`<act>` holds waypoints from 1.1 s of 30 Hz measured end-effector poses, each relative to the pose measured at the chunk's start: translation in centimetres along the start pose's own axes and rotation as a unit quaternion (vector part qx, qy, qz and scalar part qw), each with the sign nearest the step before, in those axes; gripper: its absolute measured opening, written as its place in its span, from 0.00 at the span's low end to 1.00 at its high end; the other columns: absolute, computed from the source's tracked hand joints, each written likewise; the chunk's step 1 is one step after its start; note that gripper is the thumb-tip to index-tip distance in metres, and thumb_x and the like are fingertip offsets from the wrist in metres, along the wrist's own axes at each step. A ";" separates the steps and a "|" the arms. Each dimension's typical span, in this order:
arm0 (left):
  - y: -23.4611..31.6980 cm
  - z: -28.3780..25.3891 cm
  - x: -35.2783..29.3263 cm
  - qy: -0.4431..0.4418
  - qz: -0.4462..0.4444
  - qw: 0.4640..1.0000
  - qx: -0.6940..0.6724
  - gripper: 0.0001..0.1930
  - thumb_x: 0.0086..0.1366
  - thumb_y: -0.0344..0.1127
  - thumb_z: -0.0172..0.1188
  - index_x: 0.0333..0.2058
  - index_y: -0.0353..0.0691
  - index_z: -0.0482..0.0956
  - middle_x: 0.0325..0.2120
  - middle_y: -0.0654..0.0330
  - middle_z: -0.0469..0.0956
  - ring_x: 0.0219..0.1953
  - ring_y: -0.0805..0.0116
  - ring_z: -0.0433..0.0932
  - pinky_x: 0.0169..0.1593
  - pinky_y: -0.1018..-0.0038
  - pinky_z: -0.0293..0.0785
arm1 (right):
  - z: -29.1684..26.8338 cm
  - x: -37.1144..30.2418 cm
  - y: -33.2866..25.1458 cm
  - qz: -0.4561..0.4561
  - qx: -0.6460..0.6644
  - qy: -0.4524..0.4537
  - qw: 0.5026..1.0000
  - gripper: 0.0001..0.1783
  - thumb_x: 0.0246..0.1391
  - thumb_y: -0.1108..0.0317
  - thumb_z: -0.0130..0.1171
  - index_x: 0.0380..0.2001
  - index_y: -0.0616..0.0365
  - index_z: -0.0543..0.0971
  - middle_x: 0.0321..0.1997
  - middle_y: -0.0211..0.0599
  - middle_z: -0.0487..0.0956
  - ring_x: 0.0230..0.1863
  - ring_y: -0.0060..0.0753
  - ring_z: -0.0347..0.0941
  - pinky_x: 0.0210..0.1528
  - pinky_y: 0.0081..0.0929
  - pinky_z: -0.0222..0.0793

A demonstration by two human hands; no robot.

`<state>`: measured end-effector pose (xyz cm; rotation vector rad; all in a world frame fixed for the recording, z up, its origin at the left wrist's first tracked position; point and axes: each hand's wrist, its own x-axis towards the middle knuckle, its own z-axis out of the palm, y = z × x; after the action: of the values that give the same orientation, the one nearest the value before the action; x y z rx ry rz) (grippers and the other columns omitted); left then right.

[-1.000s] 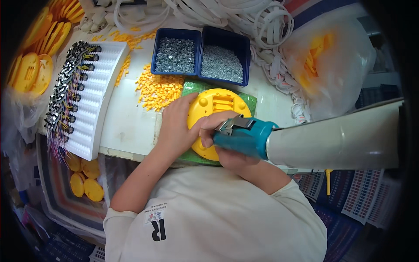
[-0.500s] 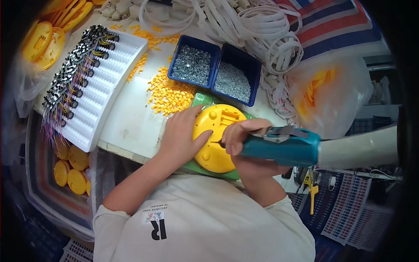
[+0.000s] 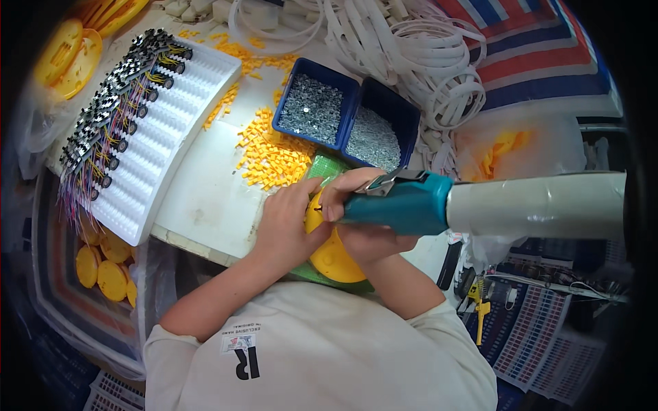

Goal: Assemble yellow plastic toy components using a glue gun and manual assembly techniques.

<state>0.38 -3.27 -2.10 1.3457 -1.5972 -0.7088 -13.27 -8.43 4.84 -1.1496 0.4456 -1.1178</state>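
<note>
A round yellow plastic casing point(image 3: 338, 260) lies on a green mat point(image 3: 317, 275) at the table's near edge. My left hand point(image 3: 284, 222) grips its left side, fingers along the far left rim and thumb over the top. In my right hand point(image 3: 367, 236) is a teal electric screwdriver point(image 3: 404, 204), held almost level with a pale tube running off its back end to the right. The dark bit points at the casing's far left part, close to my left fingers. Both hands and the tool hide much of the casing; whether the bit touches a screw cannot be made out.
Beyond the casing stand two joined blue bins point(image 3: 308, 103) of small metal screws. Small yellow parts point(image 3: 274, 154) lie left of them. A white ridged tray point(image 3: 168, 130) with wired components is farther left. Coiled white strips point(image 3: 439, 68) fill the back; yellow discs point(image 3: 110, 274) sit lower left.
My right hand and the screwdriver have moved left and farther away across the casing, covering more of it. My left hand stays on the rim. The whole view has shifted slightly.
</note>
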 end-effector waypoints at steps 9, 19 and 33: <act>-0.1 0.0 0.1 -0.017 0.010 1.000 0.003 0.37 0.50 0.33 0.74 0.60 0.40 0.71 0.50 0.51 0.78 0.53 0.49 0.77 0.56 0.56 0.70 | 0.5 0.2 -0.2 0.008 -0.055 -0.019 0.998 0.47 0.52 0.27 0.50 0.45 0.69 0.79 0.28 0.46 0.79 0.30 0.38 0.75 0.36 0.34 0.72; 1.3 -0.4 1.9 -0.040 0.051 0.997 0.051 0.32 0.59 0.40 0.71 0.60 0.37 0.71 0.51 0.50 0.78 0.55 0.48 0.76 0.59 0.55 0.70 | -2.5 2.1 -3.8 -0.153 -0.026 0.065 0.986 0.60 0.53 0.15 0.35 0.58 0.67 0.75 0.25 0.40 0.77 0.26 0.33 0.71 0.38 0.34 0.67; 2.3 0.9 6.3 -0.113 0.017 0.993 0.011 0.26 0.57 0.34 0.71 0.54 0.37 0.74 0.42 0.46 0.82 0.46 0.43 0.81 0.50 0.54 0.77 | -4.9 3.6 0.1 -0.059 -0.028 0.130 0.989 0.58 0.54 0.14 0.31 0.40 0.67 0.79 0.21 0.43 0.77 0.24 0.37 0.75 0.34 0.30 0.73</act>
<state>-1.47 -8.88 1.23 1.2866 -1.8062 -0.8485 -15.45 -13.96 3.69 -1.0934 0.6201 -1.3748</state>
